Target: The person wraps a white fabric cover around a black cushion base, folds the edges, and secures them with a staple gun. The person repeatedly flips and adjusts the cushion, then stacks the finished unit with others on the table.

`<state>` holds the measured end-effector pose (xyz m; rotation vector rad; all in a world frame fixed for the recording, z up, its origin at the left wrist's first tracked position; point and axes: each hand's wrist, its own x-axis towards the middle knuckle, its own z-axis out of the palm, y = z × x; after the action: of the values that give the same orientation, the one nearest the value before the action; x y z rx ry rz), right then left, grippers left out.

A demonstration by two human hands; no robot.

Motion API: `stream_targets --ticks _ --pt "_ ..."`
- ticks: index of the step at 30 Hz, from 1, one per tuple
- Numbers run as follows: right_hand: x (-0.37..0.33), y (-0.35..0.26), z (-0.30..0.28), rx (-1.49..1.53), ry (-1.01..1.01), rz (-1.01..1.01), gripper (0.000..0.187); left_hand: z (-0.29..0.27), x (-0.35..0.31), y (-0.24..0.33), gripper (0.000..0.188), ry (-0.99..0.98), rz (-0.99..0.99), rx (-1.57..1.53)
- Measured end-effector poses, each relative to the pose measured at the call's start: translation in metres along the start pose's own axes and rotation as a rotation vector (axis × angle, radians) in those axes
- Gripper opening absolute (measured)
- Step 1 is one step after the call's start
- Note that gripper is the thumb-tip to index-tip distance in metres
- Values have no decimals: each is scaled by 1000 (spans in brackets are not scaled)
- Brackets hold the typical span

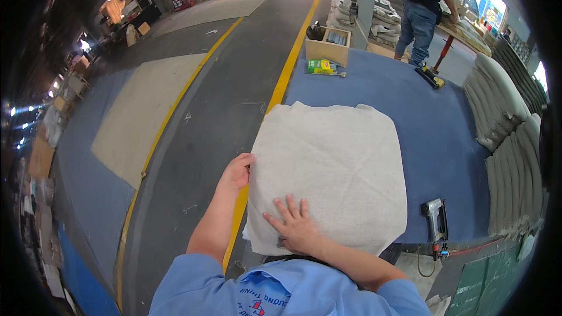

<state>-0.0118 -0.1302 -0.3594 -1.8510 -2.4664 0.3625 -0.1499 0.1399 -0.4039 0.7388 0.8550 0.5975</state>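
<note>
**Blue counter (pixel 445 140) carries a pale square of cloth (pixel 345 152), one edge gripped, the near part pressed flat**

The counter, the largest thing here, gives the cloth a broad, flat bed. The cloth lies at its near left corner, close against the wearer's body, probably so that both hands reach it without stretching; whether anything lies beneath it cannot be told. The right hand (pixel 295 225) lies palm down on the near part, fingers spread wide, grasping nothing, and seems to steady the cloth. The left hand (pixel 237 171) appears to pinch the left edge, thumb and fingers closed on it, with some fingertips hidden.

Around this, stacked grey cushions (pixel 515 175) line the counter's right side and bound the space there. Another person (pixel 421 11) stands beyond the far end, well apart. A wooden box (pixel 326 52) sits at the far left corner, past the cloth. The silver staple gun (pixel 434 222) rests just right of the cloth, not touching it, where the right hand could reach it; a dark and yellow tool (pixel 430 78) and a small green-and-yellow carton (pixel 320 67) lie farther off. Only the right forearm crosses the cloth's near edge.
</note>
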Motion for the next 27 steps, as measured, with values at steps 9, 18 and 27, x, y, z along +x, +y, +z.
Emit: stream_targets --ticks 9,18,27 --pt "30 -15 14 -102 33 -91 68 -18 3 12 46 -185 -403 101" --pt "40 -19 19 -220 7 -136 63 -3 34 3 43 109 -286 265" --pt "39 -7 8 -80 -76 -204 66 46 28 -54 46 742 215 1149"
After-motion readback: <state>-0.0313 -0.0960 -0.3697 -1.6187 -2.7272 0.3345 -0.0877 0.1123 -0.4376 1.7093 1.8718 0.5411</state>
